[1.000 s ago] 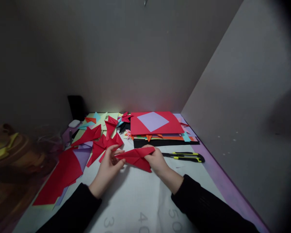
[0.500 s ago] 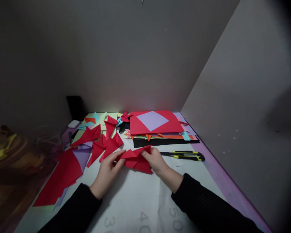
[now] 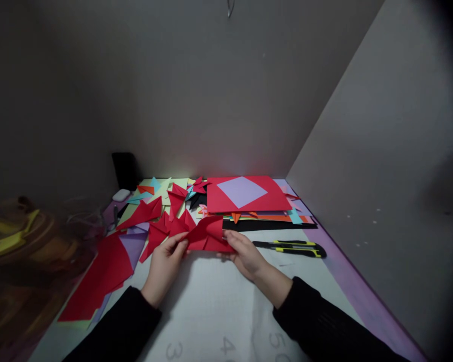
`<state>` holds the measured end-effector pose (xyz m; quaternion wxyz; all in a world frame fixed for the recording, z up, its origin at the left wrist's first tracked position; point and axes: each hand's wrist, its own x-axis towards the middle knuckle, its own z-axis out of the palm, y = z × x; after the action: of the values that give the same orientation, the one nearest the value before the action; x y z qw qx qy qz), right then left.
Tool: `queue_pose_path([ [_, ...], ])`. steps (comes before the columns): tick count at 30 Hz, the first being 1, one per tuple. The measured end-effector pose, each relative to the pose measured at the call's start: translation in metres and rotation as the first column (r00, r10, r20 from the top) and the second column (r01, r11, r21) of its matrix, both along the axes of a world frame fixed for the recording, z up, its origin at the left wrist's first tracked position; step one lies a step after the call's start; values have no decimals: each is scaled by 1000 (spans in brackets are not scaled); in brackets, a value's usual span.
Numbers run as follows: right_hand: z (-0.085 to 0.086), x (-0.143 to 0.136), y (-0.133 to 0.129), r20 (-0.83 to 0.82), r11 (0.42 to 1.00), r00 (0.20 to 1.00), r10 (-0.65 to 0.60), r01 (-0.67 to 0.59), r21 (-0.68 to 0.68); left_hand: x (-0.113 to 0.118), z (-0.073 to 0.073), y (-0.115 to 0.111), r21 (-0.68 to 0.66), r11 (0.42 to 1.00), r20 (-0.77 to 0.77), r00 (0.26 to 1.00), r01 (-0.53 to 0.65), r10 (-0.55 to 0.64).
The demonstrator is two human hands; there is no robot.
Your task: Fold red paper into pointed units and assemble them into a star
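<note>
A folded piece of red paper [image 3: 208,235] is held above the white mat, between my two hands. My left hand [image 3: 166,264] pinches its left end between thumb and fingers. At its right end, my right hand [image 3: 245,255] grips the edge, with some fingers beneath it. Several folded red paper pieces [image 3: 145,212] lie just beyond my left hand. A black and yellow utility knife [image 3: 300,248] rests on the mat to the right of my right hand.
Stacked sheets topped by red paper [image 3: 275,193] with a lilac square [image 3: 242,191] lie at the back. Red sheets [image 3: 101,276] sit at left, near a brown and yellow object [image 3: 26,239]. A black phone-like object [image 3: 125,171] leans at the back wall.
The held red paper has been turned, and its upper flap now curves up. My right hand has shifted its grip, its fingers lower and under the paper. The view has moved slightly.
</note>
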<state>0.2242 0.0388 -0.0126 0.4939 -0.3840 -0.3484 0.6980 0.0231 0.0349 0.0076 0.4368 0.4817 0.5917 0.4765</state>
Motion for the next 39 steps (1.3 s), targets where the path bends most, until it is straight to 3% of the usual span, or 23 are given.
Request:
queue_pose_path([
  [3, 3, 0, 0, -1, 999, 999, 34, -34, -7, 2, 6, -2, -5, 999, -11, 999, 42, -42],
  [7, 1, 1, 3, 136, 1000, 991, -1, 2, -2, 4, 10, -5, -15, 996, -9, 996, 91, -91],
  [10, 3, 2, 4, 286, 987, 955, -83, 40, 153, 2, 5, -5, 14, 996, 51, 995, 85, -86],
  [14, 10, 4, -1, 472, 888, 849, -237, -9, 460, 1, -1, -3, 5, 996, 212, 973, 91, -90],
  [18, 11, 3, -9, 545, 772, 787, -290, -145, 619, 4, 1, -2, -2, 1000, 475, 880, 25, -21],
  [21, 6, 3, -11, 533, 701, 806, -258, -224, 677, 6, 3, -2, -13, 1000, 578, 816, 27, -14],
  [23, 3, 1, -10, 499, 731, 849, -174, -228, 643, 7, 4, -3, -5, 999, 585, 810, 47, -35],
  [25, 1, 0, -8, 405, 800, 910, -93, -174, 574, 9, 5, -5, 0, 998, 551, 833, 61, -51],
  [28, 0, -3, -6, 234, 898, 972, -8, -96, 430, 11, 9, -9, -34, 995, 463, 884, 91, -65],
  [30, 0, -4, -6, 172, 944, 983, 60, -112, 311, 12, 11, -11, -59, 990, 441, 893, 131, -92],
  [33, -2, -4, -9, 128, 968, 981, 147, -169, 187, 13, 12, -12, -55, 980, 438, 887, 192, -149],
  [39, -2, -7, -12, 129, 965, 985, 116, -142, 219, 14, 11, -15, -46, 966, 328, 918, 253, -225],
])
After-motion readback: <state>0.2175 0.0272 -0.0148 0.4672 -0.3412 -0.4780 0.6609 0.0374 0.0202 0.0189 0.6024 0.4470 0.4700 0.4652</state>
